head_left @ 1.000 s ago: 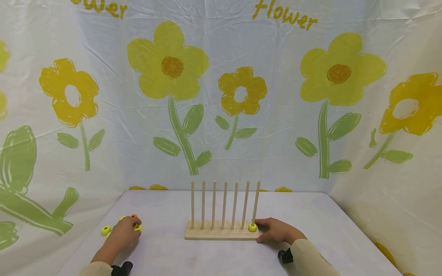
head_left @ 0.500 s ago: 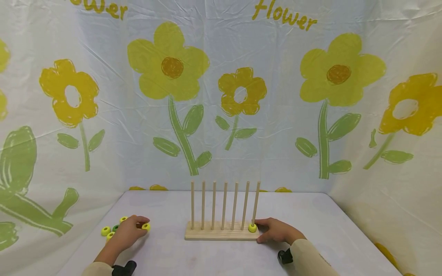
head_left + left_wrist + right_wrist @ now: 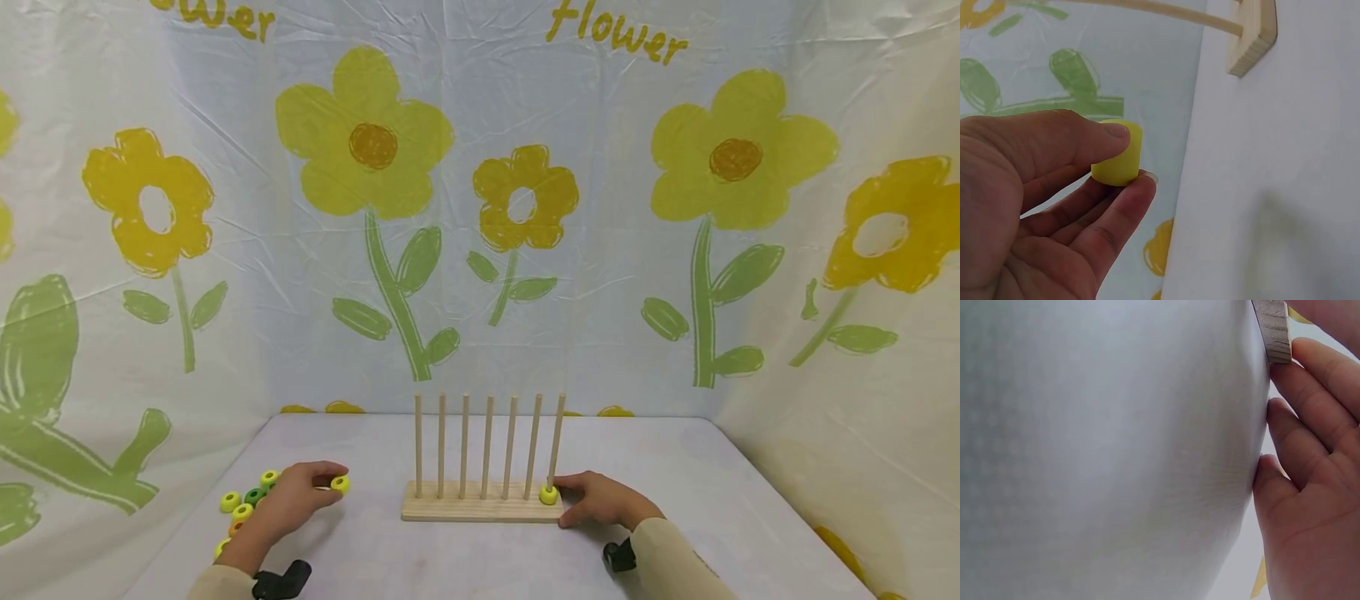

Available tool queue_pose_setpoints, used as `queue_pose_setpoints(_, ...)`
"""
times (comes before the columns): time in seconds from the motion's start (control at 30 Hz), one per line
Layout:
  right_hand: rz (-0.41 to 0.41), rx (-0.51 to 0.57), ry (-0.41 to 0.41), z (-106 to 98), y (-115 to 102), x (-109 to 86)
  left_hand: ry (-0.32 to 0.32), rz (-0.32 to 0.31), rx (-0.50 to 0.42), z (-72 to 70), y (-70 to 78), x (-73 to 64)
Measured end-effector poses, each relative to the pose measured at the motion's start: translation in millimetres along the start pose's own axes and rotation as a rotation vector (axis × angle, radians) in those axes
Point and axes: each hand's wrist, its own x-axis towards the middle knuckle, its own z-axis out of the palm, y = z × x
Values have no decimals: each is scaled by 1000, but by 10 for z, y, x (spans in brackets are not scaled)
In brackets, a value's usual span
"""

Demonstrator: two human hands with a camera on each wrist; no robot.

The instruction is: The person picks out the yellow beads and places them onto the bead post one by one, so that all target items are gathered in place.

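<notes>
My left hand (image 3: 294, 500) pinches a yellow bead (image 3: 341, 485) between thumb and fingers, raised over the table left of the wooden peg stand. In the left wrist view the thumb lies across the side of this bead (image 3: 1116, 165). The peg stand (image 3: 465, 510) has a flat base and a row of several upright pegs. One yellow bead (image 3: 549, 496) sits at the foot of its rightmost peg. My right hand (image 3: 603, 502) grips the right end of the base, thumb at the front corner; the right wrist view shows fingertips against the wooden end (image 3: 1275, 344).
Several loose beads lie at the table's left, among them a yellow bead (image 3: 230, 502), a green bead (image 3: 255, 496) and an orange bead (image 3: 236, 528). My left forearm partly covers them. A flower-printed curtain (image 3: 480, 350) hangs behind the white table (image 3: 450, 567).
My left hand has picked the yellow bead out of the loose group and moved right with it, uncovering more beads. The right hand and peg stand have stayed in place.
</notes>
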Motion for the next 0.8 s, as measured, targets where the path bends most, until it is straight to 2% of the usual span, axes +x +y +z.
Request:
queue_pose_setpoints(0.33,-13,17,-9,-6,-13,-20,-22,34,-58,64,201,-26)
queue_pose_setpoints(0.57,-4,24,-9,-4,-6,-11,-40,115,-74,74,338,-80)
queue_pose_setpoints(0.8,-5,32,-10,-1,2,-3,-62,149,-88,109,432,-82)
